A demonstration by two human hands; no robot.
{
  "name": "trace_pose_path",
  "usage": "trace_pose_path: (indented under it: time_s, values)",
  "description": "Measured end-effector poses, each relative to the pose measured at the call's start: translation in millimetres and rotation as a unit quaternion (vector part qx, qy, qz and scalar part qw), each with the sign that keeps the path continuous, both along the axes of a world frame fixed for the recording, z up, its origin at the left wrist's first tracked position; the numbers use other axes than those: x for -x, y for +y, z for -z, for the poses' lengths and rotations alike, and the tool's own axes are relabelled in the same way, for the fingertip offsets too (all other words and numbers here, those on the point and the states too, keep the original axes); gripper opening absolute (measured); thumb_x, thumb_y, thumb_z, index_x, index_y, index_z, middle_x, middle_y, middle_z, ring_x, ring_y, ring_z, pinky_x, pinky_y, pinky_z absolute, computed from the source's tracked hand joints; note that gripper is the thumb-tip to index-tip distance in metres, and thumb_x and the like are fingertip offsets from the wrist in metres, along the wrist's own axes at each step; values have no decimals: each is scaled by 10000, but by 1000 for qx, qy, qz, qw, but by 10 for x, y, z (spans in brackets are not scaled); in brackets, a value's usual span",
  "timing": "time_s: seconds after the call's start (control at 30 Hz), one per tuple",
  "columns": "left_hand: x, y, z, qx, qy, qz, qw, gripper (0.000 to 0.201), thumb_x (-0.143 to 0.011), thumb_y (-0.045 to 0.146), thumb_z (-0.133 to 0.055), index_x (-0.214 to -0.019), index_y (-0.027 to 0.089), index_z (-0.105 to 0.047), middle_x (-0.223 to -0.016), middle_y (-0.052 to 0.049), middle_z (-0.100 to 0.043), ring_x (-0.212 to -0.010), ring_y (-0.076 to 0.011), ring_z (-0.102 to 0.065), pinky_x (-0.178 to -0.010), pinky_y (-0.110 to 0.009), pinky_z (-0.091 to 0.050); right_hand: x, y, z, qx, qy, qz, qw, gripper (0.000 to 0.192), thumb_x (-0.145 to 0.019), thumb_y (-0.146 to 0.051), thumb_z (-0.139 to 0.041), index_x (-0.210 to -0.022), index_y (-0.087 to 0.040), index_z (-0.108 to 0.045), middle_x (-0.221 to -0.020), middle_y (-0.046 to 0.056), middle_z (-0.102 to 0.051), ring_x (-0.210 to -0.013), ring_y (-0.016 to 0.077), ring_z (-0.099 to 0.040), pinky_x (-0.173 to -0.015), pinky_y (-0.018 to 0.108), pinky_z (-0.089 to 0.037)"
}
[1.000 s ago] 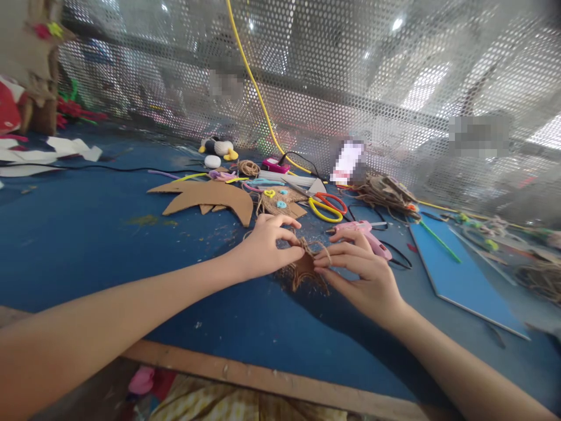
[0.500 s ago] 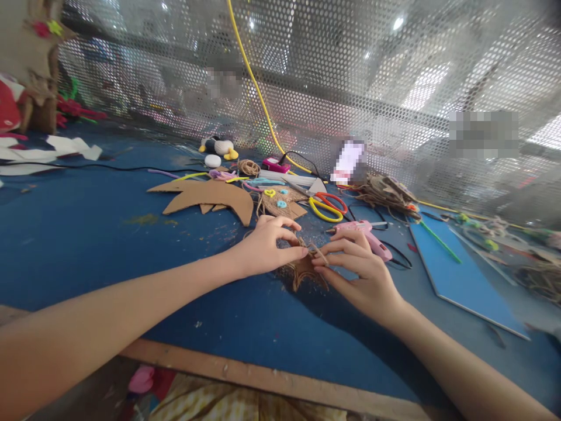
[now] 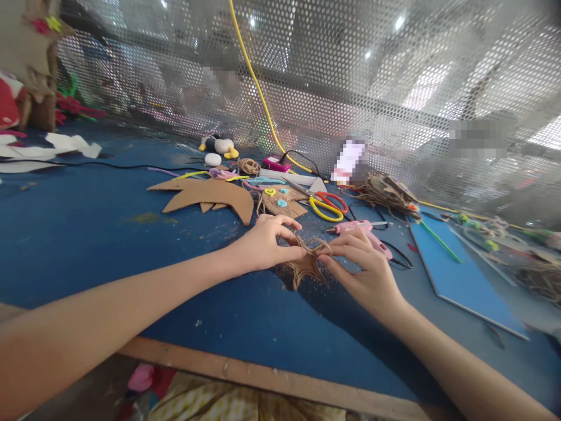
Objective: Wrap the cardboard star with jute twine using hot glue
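A brown star-shaped cardboard piece (image 3: 305,268), edged with twine, lies on the blue table in front of me. My left hand (image 3: 267,242) is closed on its left upper edge, thumb and fingers pinching it. My right hand (image 3: 357,260) pinches a loose strand of twine (image 3: 323,242) at the star's upper right. Part of the star is hidden behind my fingers. Just beyond my right hand lies a pink hot glue gun (image 3: 368,234), and scissors (image 3: 326,206) with red and yellow handles rest behind the star.
A curved cardboard cutout (image 3: 210,196) lies left of a twine-covered piece (image 3: 283,202) with yellow and blue decorations. A blue board (image 3: 460,269) is at right, near a bundle of twine (image 3: 383,194). A phone (image 3: 348,161) leans against the perforated metal screen (image 3: 307,70).
My right hand has moved slightly to the right and up, and the twine strand now bows in a loop between the hands. My left hand stays nearly still.
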State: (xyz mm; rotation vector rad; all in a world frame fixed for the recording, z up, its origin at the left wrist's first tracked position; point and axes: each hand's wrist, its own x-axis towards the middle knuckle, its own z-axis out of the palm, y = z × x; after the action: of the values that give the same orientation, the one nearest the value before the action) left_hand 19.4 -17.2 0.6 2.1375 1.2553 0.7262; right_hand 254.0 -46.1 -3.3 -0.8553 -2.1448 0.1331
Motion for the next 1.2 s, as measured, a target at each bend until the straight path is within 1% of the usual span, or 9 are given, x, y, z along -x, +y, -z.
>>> trace_pose_path:
  time_s: [0.2, 0.4, 0.47, 0.6, 0.67, 0.8, 0.9, 1.03, 1.2]
  values:
    - [-5, 5, -2, 6, 6, 6, 1000, 177, -767, 370, -727, -835, 219, -789, -1363, -41, -638, -1290, -347, -472, -1169, -553, -337, 33, -39, -19, 6, -20, -38, 999, 75, -904, -217, -711, -933, -271, -755, -868, 22, -733, -914, 222, -577, -873, 444, -504]
    - [2, 9, 6, 2, -7, 2, 1000, 199, -767, 409, -713, -807, 223, -771, -1347, -40, -650, -1287, -355, -471, -1153, -556, -355, 27, -32, -20, -1, -2, -28, 1000, 105, -895, -211, -710, -950, -287, -758, -866, 18, -741, -883, 226, -592, -859, 455, -513]
    - [4, 12, -1, 10, -11, 1, 1000, 213, -776, 422, -693, -803, 226, -771, -1339, -39, -654, -1298, -358, -462, -1169, -562, -332, 17, -21, -11, -3, 2, -28, 1000, 110, -893, -199, -712, -954, -281, -752, -859, 14, -744, -888, 222, -601, -875, 455, -513]
    - [7, 10, -24, 35, -2, 9, 999, 227, -814, 380, -607, -758, 235, -773, -1328, -23, -659, -1321, -353, -441, -1206, -573, -264, 12, -7, 2, -1, 1, -29, 1000, 96, -904, -188, -701, -956, -260, -737, -862, 18, -749, -879, 214, -620, -883, 450, -513]
    - [10, 8, -26, 30, 5, 11, 999, 226, -812, 371, -604, -755, 232, -773, -1321, -26, -664, -1313, -355, -443, -1203, -574, -267, 16, -7, 0, 4, 4, -27, 1000, 87, -911, -194, -689, -951, -257, -734, -858, 21, -747, -861, 211, -628, -881, 451, -512]
    - [12, 13, -8, 0, 22, 7, 1000, 198, -802, 352, -631, -766, 227, -780, -1295, -28, -682, -1274, -359, -462, -1174, -564, -319, 22, -18, -7, 38, 21, -24, 999, 75, -914, -224, -676, -946, -250, -739, -855, 29, -742, -865, 211, -640, -891, 443, -518]
    - [8, 16, -3, -3, 30, 14, 999, 207, -818, 344, -621, -761, 224, -781, -1303, -19, -681, -1269, -355, -459, -1172, -561, -321, 15, -31, -8, 80, 45, -28, 995, 72, -918, -253, -677, -955, -249, -739, -885, 31, -743, -883, 208, -646, -919, 443, -513]
    - [6, 3, -30, 15, 28, 39, 999, 208, -827, 323, -598, -728, 219, -750, -1340, -4, -664, -1296, -338, -429, -1194, -553, -291, -5, -40, -9, 121, 75, -37, 989, 66, -929, -271, -674, -958, -255, -731, -911, 31, -734, -900, 201, -645, -912, 425, -513]
    - [27, -21, -73, 8, 23, 76, 997, 225, -844, 281, -551, -695, 210, -705, -1384, 1, -634, -1304, -317, -424, -1183, -527, -314, -22, -30, -11, 137, 90, -43, 986, 76, -942, -273, -663, -967, -254, -732, -914, 24, -734, -904, 188, -640, -929, 411, -500]
